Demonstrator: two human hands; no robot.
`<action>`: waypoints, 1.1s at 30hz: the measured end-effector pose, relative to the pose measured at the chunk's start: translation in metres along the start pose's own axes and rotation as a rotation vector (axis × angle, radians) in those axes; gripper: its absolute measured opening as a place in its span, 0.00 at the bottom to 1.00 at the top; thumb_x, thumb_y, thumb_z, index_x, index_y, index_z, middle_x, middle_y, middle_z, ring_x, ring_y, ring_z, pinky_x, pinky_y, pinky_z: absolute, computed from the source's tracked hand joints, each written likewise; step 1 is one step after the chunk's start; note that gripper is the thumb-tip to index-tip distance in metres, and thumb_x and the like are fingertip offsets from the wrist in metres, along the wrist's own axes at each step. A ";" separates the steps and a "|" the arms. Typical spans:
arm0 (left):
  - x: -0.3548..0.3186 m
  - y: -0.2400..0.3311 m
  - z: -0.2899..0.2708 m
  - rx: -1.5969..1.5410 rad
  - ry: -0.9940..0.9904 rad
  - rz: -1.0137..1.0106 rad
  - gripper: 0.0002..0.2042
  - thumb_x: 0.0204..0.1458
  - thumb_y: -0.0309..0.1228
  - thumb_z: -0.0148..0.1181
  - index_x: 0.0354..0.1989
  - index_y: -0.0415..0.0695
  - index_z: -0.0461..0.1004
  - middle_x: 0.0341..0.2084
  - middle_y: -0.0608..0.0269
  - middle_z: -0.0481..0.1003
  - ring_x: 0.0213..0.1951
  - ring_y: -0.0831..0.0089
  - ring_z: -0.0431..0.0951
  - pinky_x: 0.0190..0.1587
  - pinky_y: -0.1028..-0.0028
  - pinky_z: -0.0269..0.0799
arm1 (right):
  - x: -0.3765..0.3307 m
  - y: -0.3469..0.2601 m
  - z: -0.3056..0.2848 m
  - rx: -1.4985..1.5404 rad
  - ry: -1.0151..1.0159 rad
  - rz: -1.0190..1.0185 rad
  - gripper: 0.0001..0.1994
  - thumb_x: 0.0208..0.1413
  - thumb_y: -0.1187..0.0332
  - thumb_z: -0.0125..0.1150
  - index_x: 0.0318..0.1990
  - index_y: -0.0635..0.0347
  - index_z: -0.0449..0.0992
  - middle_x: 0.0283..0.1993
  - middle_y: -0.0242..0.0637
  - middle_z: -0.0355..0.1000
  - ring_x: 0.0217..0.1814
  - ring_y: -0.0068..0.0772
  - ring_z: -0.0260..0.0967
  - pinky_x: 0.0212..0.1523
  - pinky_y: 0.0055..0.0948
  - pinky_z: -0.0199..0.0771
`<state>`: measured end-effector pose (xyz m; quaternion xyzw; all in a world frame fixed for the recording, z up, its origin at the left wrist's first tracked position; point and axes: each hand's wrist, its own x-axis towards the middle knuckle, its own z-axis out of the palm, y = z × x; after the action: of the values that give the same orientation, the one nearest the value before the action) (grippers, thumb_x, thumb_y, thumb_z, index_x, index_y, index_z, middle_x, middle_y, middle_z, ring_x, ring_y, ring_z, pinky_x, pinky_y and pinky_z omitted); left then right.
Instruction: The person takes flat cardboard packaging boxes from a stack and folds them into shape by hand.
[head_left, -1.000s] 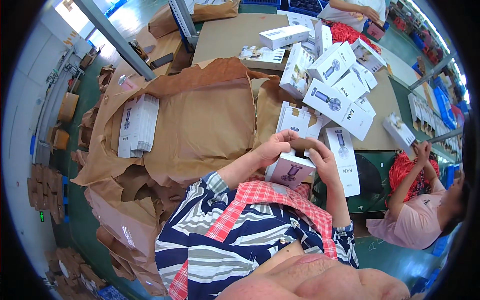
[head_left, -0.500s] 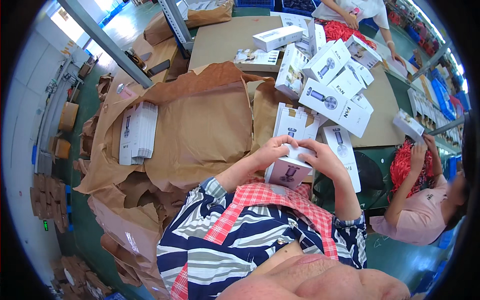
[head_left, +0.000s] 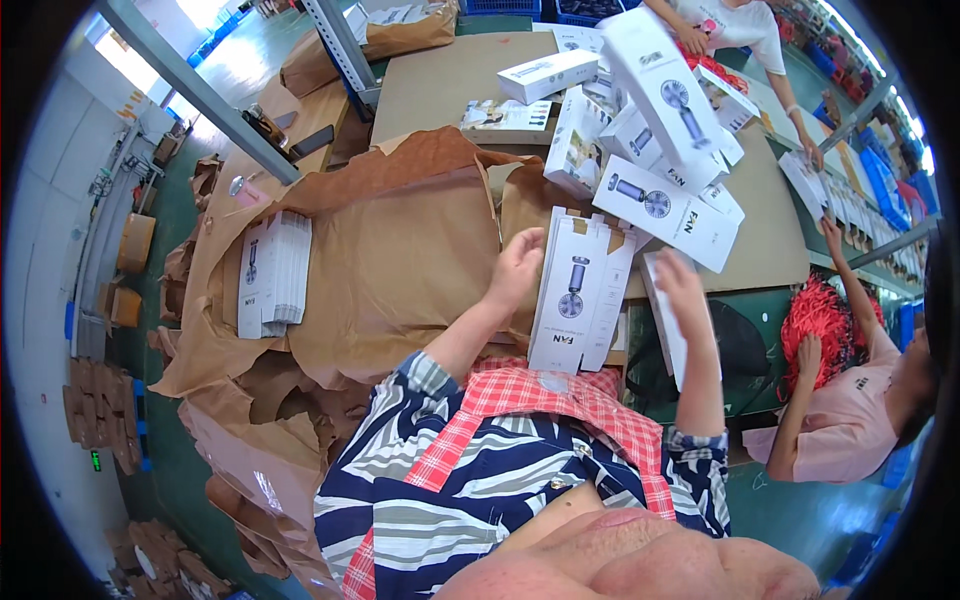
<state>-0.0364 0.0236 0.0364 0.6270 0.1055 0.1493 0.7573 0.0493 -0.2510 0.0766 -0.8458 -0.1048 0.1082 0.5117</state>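
at left, with the left hand (head_left: 520,268) half open, grip empty, just beside the upper left edge of the flat white cartons (head_left: 574,318); between both hands, lying long axis away from the body, nearer to the left; at right, with the right hand (head_left: 684,288) empty, fingers loosely spread, over a narrow white box (head_left: 667,338), cannot tell if touching.

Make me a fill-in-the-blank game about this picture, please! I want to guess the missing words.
1. The person's checked apron is white and ____.
2. The stack of folded cartons on the left rests on ____ wrapping paper.
3. The cartons in front of the apron, between the left hand and the right hand, are mostly ____.

Missing words: red; brown; white.
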 end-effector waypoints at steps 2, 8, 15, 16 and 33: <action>0.014 -0.029 0.009 0.119 -0.037 0.005 0.18 0.53 0.25 0.47 0.53 0.33 0.64 0.50 0.53 0.69 0.53 0.63 0.68 0.55 0.71 0.62 | 0.005 0.014 0.041 -0.213 -0.009 0.000 0.28 0.53 0.60 0.56 0.56 0.74 0.62 0.51 0.60 0.68 0.54 0.52 0.67 0.53 0.38 0.65; 0.036 -0.056 0.041 0.647 -0.143 0.085 0.32 0.46 0.31 0.54 0.60 0.31 0.53 0.57 0.32 0.56 0.59 0.43 0.58 0.61 0.60 0.54 | 0.009 0.032 0.092 -0.260 0.125 -0.065 0.32 0.52 0.62 0.56 0.59 0.74 0.54 0.54 0.67 0.61 0.57 0.63 0.60 0.56 0.43 0.61; -0.019 -0.014 0.040 0.736 -0.071 0.502 0.38 0.48 0.31 0.55 0.64 0.32 0.42 0.58 0.34 0.55 0.59 0.42 0.58 0.61 0.58 0.54 | -0.031 0.000 0.083 -0.065 0.074 -0.268 0.33 0.53 0.64 0.57 0.60 0.76 0.50 0.60 0.67 0.55 0.61 0.62 0.56 0.60 0.43 0.56; -0.025 0.005 0.044 0.453 -0.213 0.305 0.37 0.48 0.30 0.55 0.63 0.30 0.42 0.59 0.33 0.53 0.60 0.43 0.56 0.62 0.58 0.51 | -0.034 -0.004 0.077 -0.067 0.080 -0.260 0.33 0.53 0.64 0.57 0.60 0.76 0.50 0.60 0.67 0.55 0.61 0.62 0.56 0.60 0.43 0.56; 0.003 -0.014 0.033 0.353 -0.134 0.270 0.31 0.48 0.25 0.57 0.61 0.33 0.52 0.54 0.41 0.61 0.57 0.54 0.61 0.60 0.62 0.56 | -0.003 -0.005 0.062 0.476 0.221 -0.109 0.32 0.55 0.64 0.57 0.62 0.70 0.52 0.56 0.53 0.63 0.54 0.36 0.65 0.53 0.29 0.65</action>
<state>-0.0207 -0.0077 0.0286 0.7667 -0.0054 0.1866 0.6142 0.0284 -0.1974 0.0528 -0.7016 -0.0653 0.0089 0.7095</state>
